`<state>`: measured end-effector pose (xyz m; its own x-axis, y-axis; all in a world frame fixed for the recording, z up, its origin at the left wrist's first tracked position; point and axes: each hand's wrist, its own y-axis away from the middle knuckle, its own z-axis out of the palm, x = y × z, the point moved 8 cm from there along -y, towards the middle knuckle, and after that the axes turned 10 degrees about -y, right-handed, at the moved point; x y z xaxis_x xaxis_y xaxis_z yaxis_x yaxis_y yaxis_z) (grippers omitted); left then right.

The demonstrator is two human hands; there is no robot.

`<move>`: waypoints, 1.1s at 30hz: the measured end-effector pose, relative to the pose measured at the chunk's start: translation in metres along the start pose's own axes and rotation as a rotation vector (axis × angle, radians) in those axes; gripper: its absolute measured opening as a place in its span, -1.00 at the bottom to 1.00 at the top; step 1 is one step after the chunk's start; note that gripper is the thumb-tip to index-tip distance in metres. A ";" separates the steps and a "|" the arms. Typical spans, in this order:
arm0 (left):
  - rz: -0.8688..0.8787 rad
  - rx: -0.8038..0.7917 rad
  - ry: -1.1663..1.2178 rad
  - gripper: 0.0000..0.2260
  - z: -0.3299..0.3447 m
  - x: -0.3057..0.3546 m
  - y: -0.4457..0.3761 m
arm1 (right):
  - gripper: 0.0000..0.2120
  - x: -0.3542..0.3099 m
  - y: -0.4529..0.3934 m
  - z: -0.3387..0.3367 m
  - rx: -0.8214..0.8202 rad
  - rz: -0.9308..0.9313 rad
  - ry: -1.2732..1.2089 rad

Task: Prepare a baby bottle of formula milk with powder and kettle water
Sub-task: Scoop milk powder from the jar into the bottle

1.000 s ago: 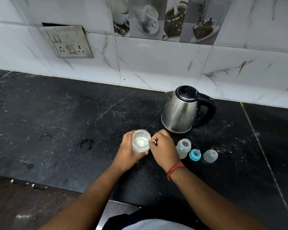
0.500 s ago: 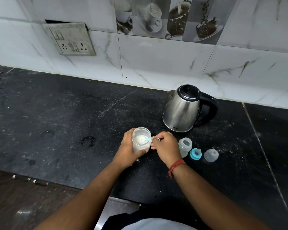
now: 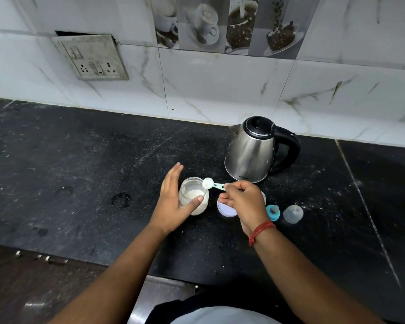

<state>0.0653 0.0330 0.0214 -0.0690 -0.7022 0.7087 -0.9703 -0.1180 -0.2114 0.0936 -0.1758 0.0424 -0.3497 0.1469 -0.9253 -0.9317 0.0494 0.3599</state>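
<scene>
Raised since the earlier frame: small teal-handled measuring scoop, its white bowl heaped with powder, now above the rim of the clear glass powder jar instead of inside it; left fingers, earlier wrapped round the jar, now straightened
Left hand: fingers extended along the jar's far-left side, thumb pressing its near wall
Right hand: pinching the scoop handle between thumb and fingers; red thread band at the wrist
Round lilac lid: flat on the black stone counter, just right of the jar, partly under the right hand
Baby bottle: hidden behind the right hand
Teal teat ring and clear domed cap: right of the hand
Steel electric kettle, black lid and handle: near the counter's back edge
</scene>
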 end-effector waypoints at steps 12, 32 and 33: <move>0.271 -0.027 -0.004 -0.19 0.037 0.101 -0.018 | -0.89 -0.042 -0.004 -0.088 0.144 -0.088 -0.197; -0.045 -0.470 -0.054 -0.12 0.165 0.075 -0.021 | -0.88 -0.029 -0.010 -0.176 0.273 -0.039 -0.210; -0.034 -0.466 -0.068 -0.15 0.166 0.075 -0.022 | -0.88 -0.030 -0.010 -0.175 0.271 -0.039 -0.207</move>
<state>0.1201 -0.1336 -0.0323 -0.0354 -0.7496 0.6609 -0.9735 0.1755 0.1469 0.0960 -0.3540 0.0452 -0.2614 0.3356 -0.9050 -0.8741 0.3154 0.3694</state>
